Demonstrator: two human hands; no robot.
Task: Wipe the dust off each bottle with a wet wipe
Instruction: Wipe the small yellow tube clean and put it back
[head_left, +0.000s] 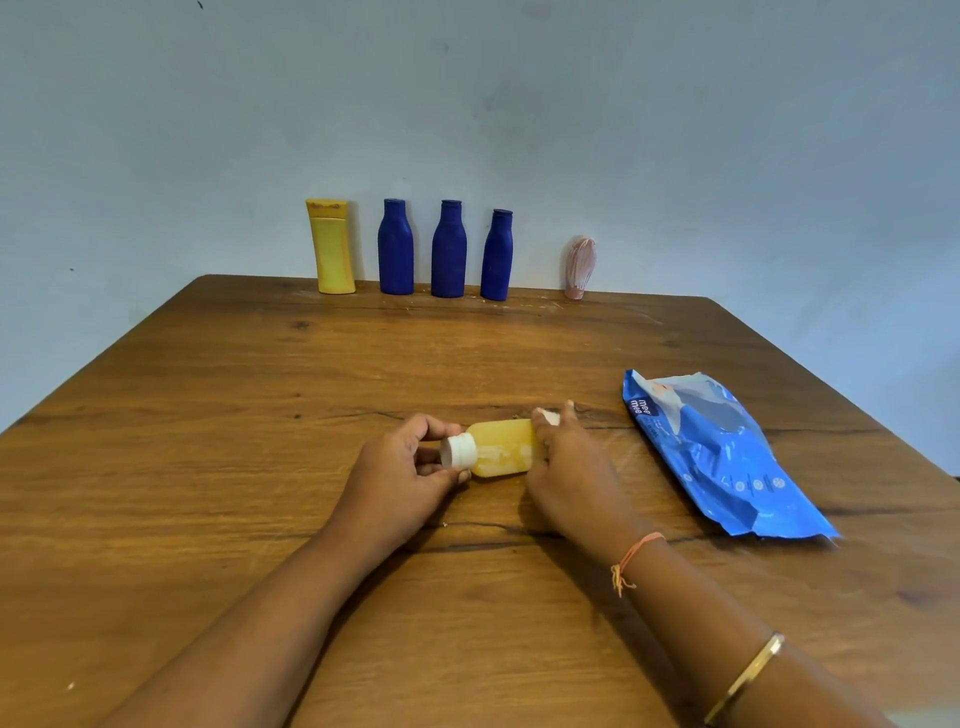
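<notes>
Fingers (435, 427) of left hand (400, 480) pinch small bottle (501, 448) by cap (458, 451); right hand (569, 470) grips its base; axis crosswise.

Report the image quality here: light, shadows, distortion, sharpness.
Head view: soft, even light with no harsh glare. Faint shadows fall on the wall beside the blue bottles and under the hands. The wide-angle bend bows the table edges and tilts the tall yellow bottle. Detail is soft, and the small bottle between left hand and right hand is slightly blurred, yet the wipes pack logo is legible.
</notes>
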